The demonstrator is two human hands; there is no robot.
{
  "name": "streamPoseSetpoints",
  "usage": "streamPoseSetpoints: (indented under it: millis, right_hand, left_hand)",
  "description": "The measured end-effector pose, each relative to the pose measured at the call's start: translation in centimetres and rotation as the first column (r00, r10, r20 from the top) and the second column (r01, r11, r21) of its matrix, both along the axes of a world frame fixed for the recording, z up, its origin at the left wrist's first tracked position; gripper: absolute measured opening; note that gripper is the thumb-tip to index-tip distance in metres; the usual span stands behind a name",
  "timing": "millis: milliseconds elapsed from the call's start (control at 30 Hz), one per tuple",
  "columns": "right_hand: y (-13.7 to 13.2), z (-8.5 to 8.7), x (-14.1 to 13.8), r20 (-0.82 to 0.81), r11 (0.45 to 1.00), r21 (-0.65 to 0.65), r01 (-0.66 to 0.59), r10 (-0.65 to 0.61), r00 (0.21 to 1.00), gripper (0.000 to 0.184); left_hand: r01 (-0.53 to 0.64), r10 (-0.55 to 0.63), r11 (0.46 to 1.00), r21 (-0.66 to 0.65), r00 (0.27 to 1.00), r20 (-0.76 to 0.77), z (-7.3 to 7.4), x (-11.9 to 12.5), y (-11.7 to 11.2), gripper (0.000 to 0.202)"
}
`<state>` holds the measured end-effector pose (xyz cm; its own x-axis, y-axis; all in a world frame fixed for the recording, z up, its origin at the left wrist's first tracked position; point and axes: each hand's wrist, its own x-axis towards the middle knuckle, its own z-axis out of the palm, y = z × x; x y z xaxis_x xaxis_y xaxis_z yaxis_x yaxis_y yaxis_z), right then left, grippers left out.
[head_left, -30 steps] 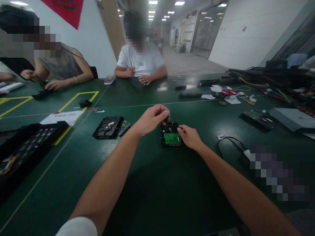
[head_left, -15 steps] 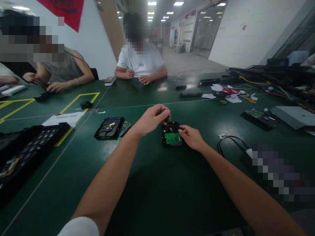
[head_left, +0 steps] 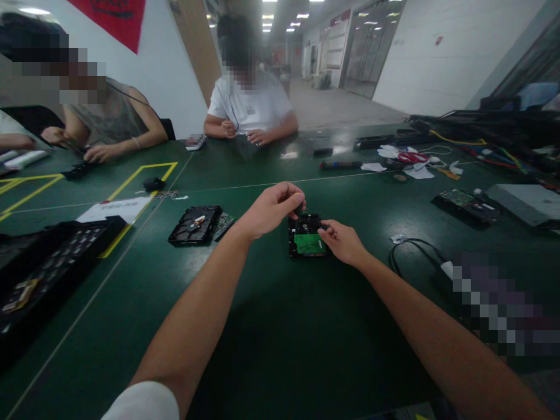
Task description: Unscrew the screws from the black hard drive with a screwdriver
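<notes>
A black hard drive point(head_left: 305, 238) with a green circuit board on top lies on the green table point(head_left: 280, 326) in front of me. My left hand point(head_left: 272, 209) hovers over its far edge, fingers pinched round a small dark tool or part that I cannot make out. My right hand point(head_left: 343, 242) rests against the drive's right side, its fingers curled onto the edge of the board.
A second opened hard drive point(head_left: 195, 224) lies to the left, a black tray point(head_left: 41, 262) further left. Another drive point(head_left: 466, 206), a grey box point(head_left: 525, 203) and a black cable point(head_left: 409, 254) lie on the right. Two people sit at the far side.
Both hands stay at the drive with hardly any shift; the view has tilted slightly.
</notes>
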<state>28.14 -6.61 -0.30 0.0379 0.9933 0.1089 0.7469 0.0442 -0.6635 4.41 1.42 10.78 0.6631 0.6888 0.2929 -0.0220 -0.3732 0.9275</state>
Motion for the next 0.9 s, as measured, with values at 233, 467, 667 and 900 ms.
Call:
streamPoseSetpoints:
  millis: [233,467,667,900]
  right_hand:
    - [0.03,-0.16,0.00,0.002,1.000,0.011,-0.002,0.002,1.000,0.040]
    - [-0.25,-0.15,0.64,-0.134,0.998,-0.015,-0.061,0.058,0.989,0.043]
    - [-0.38,0.07,0.75,-0.143,0.997,-0.043,-0.062,0.056,0.988,0.045]
    - [-0.27,-0.12,0.83,-0.151,0.996,-0.029,-0.079,0.073,0.986,0.045]
  left_hand:
    - [-0.038,0.038,0.999,-0.004,0.999,0.016,0.02,0.07,-0.09,0.023]
    - [-0.045,0.044,0.999,0.021,0.998,0.052,-0.46,0.23,0.14,0.027]
    - [-0.106,0.111,0.992,-0.067,0.991,0.075,-0.57,0.43,0.09,0.032]
    - [-0.121,0.132,0.986,-0.112,0.986,0.097,-0.23,0.04,0.32,0.030]
